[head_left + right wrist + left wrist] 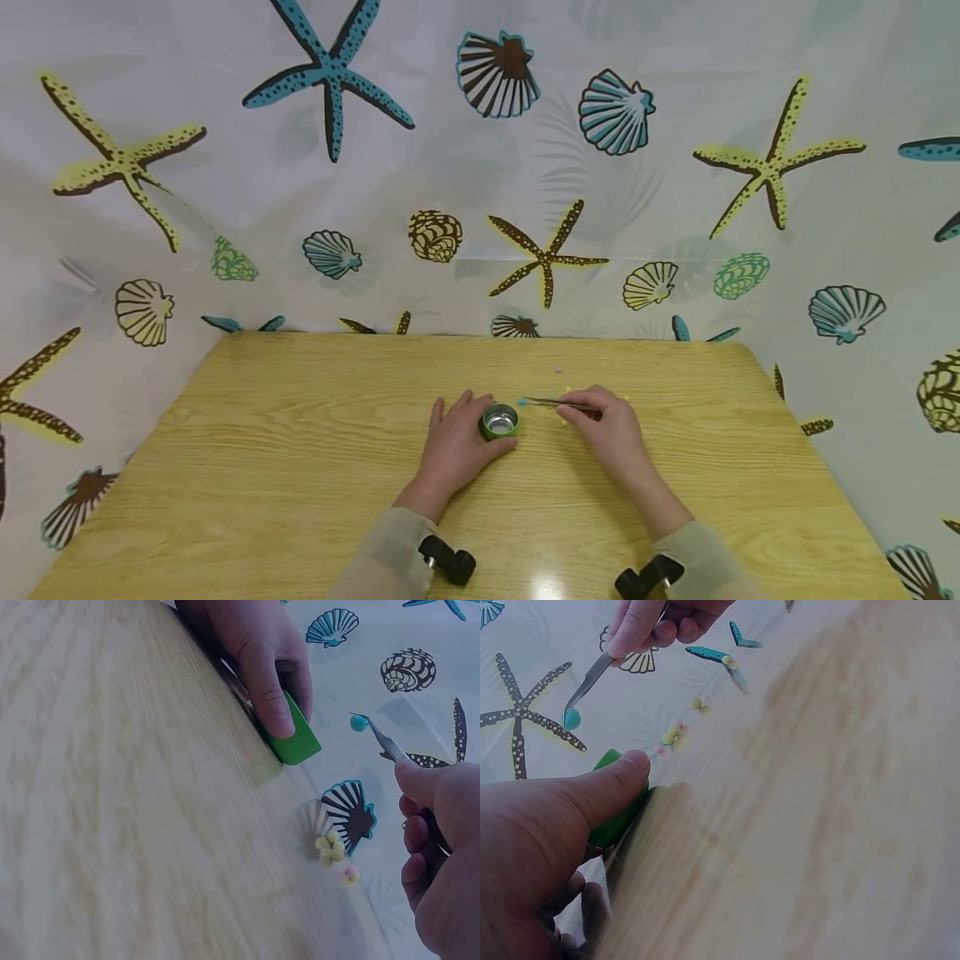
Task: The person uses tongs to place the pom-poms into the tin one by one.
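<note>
My left hand (459,448) holds a small round green tin (498,436) on the table, thumb on the near side and fingers round the left. The tin is open at the top, with a silvery inside. In my right hand (611,429) are metal tweezers (549,402), pinched between thumb and fingers and pointing left. Their tips grip a small turquoise bead (571,718), held up just to the right of the tin's rim. In the right wrist view the bead (359,722) shows at the bent tips, apart from the green tin (301,742).
Several small yellow beads (330,846) lie by the right hand, partly hidden by it in the head view. A pink bead (558,369) sits farther back on the wooden table (300,417). Behind the table hangs a cloth (435,167) printed with shells and starfish.
</note>
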Demonstrator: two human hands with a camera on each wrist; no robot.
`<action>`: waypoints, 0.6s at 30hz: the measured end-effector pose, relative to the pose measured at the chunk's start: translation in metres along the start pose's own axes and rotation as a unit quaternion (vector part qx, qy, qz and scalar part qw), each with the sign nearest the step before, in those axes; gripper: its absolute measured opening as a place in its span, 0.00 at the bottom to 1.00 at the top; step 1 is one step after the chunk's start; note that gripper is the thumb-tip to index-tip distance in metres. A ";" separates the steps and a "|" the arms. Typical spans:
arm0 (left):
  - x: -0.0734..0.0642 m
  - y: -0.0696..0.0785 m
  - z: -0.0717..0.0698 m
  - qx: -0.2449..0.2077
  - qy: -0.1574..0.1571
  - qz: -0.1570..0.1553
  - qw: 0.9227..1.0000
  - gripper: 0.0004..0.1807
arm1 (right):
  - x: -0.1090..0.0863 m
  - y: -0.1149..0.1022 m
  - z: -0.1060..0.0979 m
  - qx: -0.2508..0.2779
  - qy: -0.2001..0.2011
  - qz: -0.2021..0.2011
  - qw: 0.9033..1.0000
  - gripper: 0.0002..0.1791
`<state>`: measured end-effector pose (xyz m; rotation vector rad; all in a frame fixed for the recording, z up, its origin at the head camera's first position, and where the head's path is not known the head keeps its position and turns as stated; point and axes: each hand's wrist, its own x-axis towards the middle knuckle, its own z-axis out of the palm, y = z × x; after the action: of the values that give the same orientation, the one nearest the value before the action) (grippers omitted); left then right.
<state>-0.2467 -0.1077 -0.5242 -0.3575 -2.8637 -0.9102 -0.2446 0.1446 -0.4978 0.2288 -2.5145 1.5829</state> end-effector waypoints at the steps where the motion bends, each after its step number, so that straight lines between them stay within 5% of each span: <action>1: 0.000 0.000 0.000 0.000 0.000 0.001 1.000 0.42 | 0.000 -0.001 0.002 0.000 -0.001 -0.003 1.000 0.07; 18: 0.000 0.001 -0.001 -0.002 -0.002 0.003 1.000 0.41 | 0.002 -0.005 0.018 -0.049 -0.017 -0.016 0.999 0.04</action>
<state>-0.2466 -0.1074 -0.5227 -0.3703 -2.8636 -0.9157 -0.2463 0.1261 -0.5006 0.2849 -2.5920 1.4520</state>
